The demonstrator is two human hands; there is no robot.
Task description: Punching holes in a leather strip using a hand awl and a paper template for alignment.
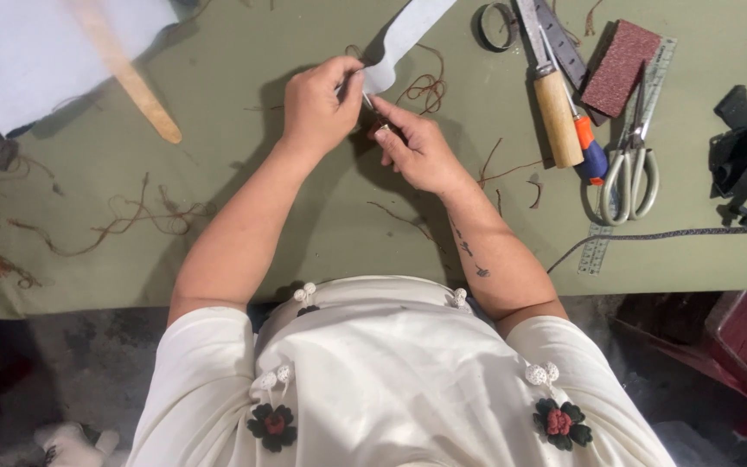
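Two bare hands meet over the olive-green cloth-covered worktable (322, 233). Her left hand (320, 105) pinches the lower end of a pale grey, curved strip of thin leather-like sheet (404, 39) between thumb and fingertips, fingers pressed together on it. Beside it, the right hand (418, 149) closes on something small and dark with a slim metal tip, too hidden to name; its fingers are curled shut around that.

That strip rises from the hands toward the far edge of the table. It looks light, limp and bendable, likely to flop if taken at one end, so a hold near the worked edge, as the left hand has it, seems steadiest.

Right of the strip lie a wooden-handled knife (557, 117), an orange-and-blue-handled tool (588, 147), pale-handled scissors (629, 169), a reddish-brown sanding block (620, 67) and a steel ruler (564, 43). Left of the strip lies a flat wooden stick (136, 86) on a white sheet (28, 52). Brown thread scraps (123, 220) are scattered nearer than the strip. No container shows anywhere.
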